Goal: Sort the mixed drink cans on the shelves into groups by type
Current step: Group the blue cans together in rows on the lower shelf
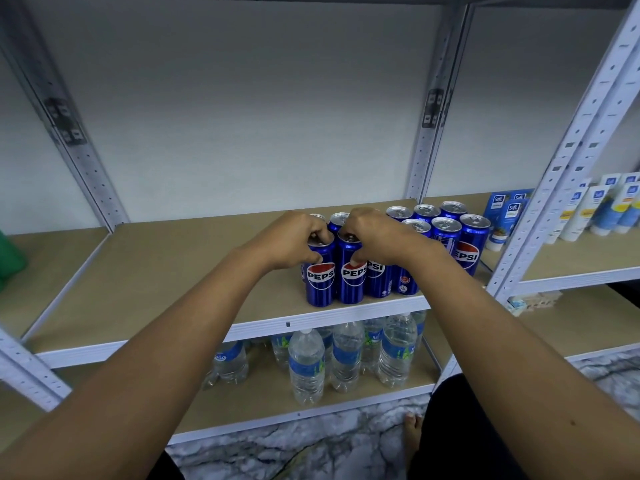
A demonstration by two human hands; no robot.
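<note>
Pepsi cans stand grouped upright on the middle shelf; left hand and right hand each grip one front can's top, fingers curled round the rims, likely aligning them with the group.

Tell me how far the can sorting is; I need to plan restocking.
Done: blue Pepsi cans stand grouped on the shelf. In hand: the left hand and right hand each grip a front can by its top. Left: no other can types are visible.
</note>
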